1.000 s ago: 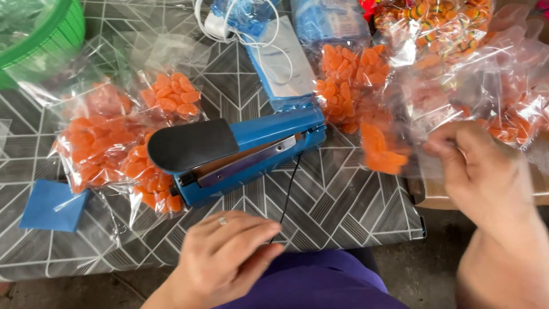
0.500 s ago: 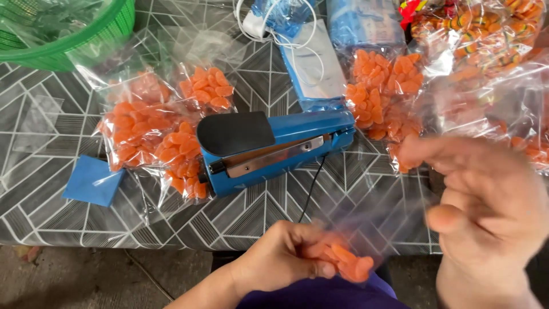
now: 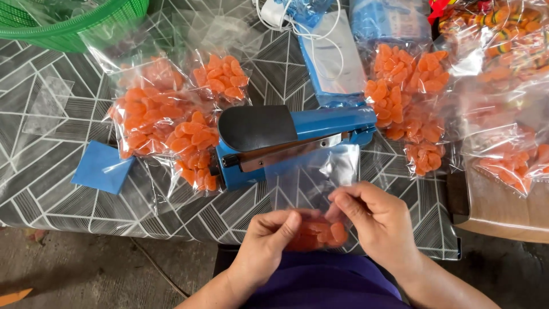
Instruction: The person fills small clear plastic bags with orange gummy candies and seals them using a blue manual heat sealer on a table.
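**Hold the little bag flat by the sealer**

The blue sealer (image 3: pixel 286 143) sits on the table (image 3: pixel 51 171). Just below it, the left hand (image 3: pixel 266 246) and right hand (image 3: pixel 377 226) each pinch the clear bag (image 3: pixel 317 183) of orange candy (image 3: pixel 320 234). Best to keep its open top smooth, with the candy low.

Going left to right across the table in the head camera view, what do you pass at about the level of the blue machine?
Flat blue square sheet → clear bags of orange candy pieces → blue heat sealer with black handle → clear bag of orange candies right of the sealer → brown cardboard box at the table's right edge.
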